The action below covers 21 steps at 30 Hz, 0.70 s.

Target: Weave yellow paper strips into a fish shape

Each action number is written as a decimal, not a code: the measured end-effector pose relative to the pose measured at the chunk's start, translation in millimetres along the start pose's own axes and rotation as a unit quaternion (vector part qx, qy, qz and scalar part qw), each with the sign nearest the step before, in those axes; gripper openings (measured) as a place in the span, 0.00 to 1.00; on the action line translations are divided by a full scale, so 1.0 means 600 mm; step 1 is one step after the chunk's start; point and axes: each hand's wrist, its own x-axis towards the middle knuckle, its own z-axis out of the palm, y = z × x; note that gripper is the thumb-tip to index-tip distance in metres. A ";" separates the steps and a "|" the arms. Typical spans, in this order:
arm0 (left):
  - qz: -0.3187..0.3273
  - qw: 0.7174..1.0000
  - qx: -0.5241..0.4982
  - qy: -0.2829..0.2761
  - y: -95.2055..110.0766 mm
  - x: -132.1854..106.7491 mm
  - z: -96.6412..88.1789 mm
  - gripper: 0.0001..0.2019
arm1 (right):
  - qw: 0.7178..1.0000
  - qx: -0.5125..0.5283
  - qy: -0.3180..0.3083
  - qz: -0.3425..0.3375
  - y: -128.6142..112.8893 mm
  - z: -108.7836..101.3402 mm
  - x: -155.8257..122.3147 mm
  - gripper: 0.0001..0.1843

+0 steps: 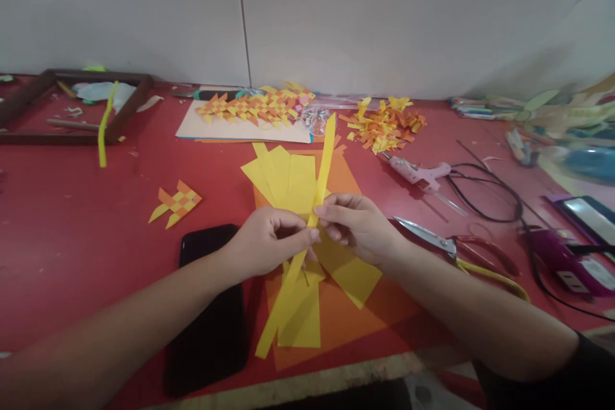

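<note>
A long yellow paper strip (286, 295) slants across the middle of the view, its upper end pointing away from me. My left hand (276, 240) pinches it near the middle between thumb and fingers. Just above that, my right hand (353, 224) grips the same strip with its thumb and fingertips. Several yellow paper pieces (300, 330) lie under my hands on orange paper sheets (336, 314). To the left sits a woven orange and yellow paper fish (180, 203). A black phone (206, 333) lies below my left forearm.
Scissors (432, 237) with red and yellow handles and a pink glue gun (418, 173) with a black cord lie at the right. Behind are woven paper fish (254, 109) and a pile of paper scraps (384, 125). A brown frame (62, 139) stands at the left.
</note>
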 end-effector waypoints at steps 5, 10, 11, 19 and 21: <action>-0.022 0.999 -0.010 -0.020 -0.001 0.001 0.000 0.14 | 1.000 0.009 0.005 0.002 -0.006 -0.008 0.005 0.18; -0.039 0.999 -0.028 -0.014 0.000 0.003 0.005 0.13 | 0.999 0.028 0.022 -0.020 -0.007 -0.020 0.011 0.18; -0.031 0.999 -0.027 -0.003 0.001 0.003 0.006 0.12 | 0.999 0.031 0.024 -0.024 -0.006 -0.019 0.011 0.18; -0.013 0.998 -0.042 0.050 0.010 -0.001 0.009 0.13 | 0.999 0.029 -0.031 -0.015 0.001 -0.003 -0.003 0.15; -0.015 0.997 -0.058 0.044 0.009 -0.002 0.009 0.12 | 0.999 0.009 -0.037 -0.009 0.000 -0.002 -0.004 0.16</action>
